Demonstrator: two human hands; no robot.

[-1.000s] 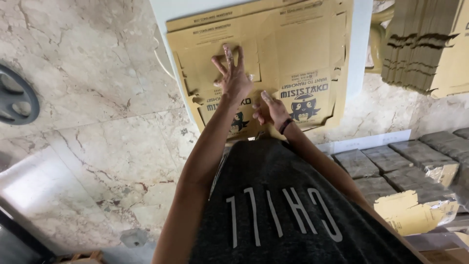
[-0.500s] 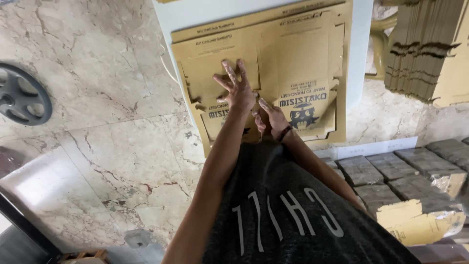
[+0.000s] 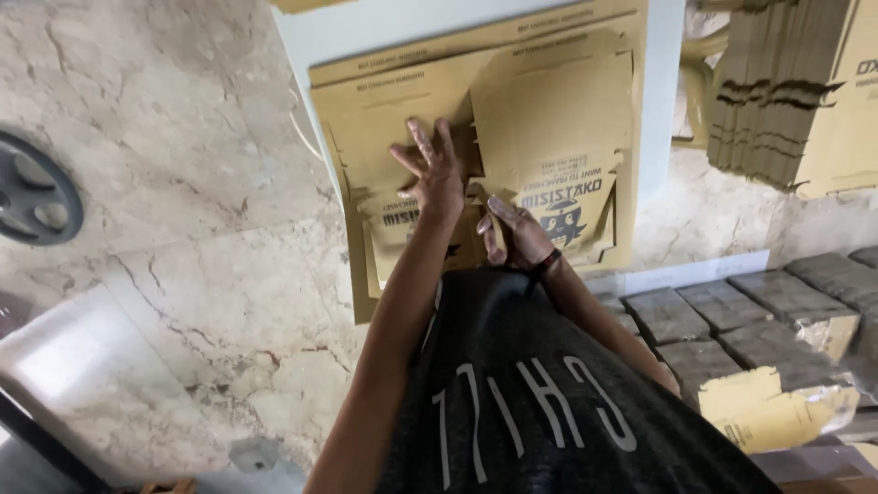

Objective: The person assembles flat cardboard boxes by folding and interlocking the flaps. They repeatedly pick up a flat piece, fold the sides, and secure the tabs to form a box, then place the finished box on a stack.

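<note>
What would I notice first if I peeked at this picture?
Two hands in the middle: the left hand pressing with spread fingers on a flat brown cardboard box, the right hand gripping a flap beside it. At the top right stands a stack of folded cardboard, and a dark wheel lies far left.

A flat, unfolded cardboard box blank [image 3: 549, 119] lies across the upper middle of the frame, tan-brown, with die-cut flaps, slots and notched edges. It rests on a white desk [image 3: 366, 27], its lower part reaching down towards the frame's centre. A dark printed emblem and lettering sit on its lower right panel, right of centre, and more dark lettering shows on the lower left flap. The left panel lies smooth and flat, while a large upper right panel overlaps it, its edge running down the middle. Narrow flaps along the bottom edge are partly lifted and creased. Its top edge runs slightly tilted, rising to the right.
</note>
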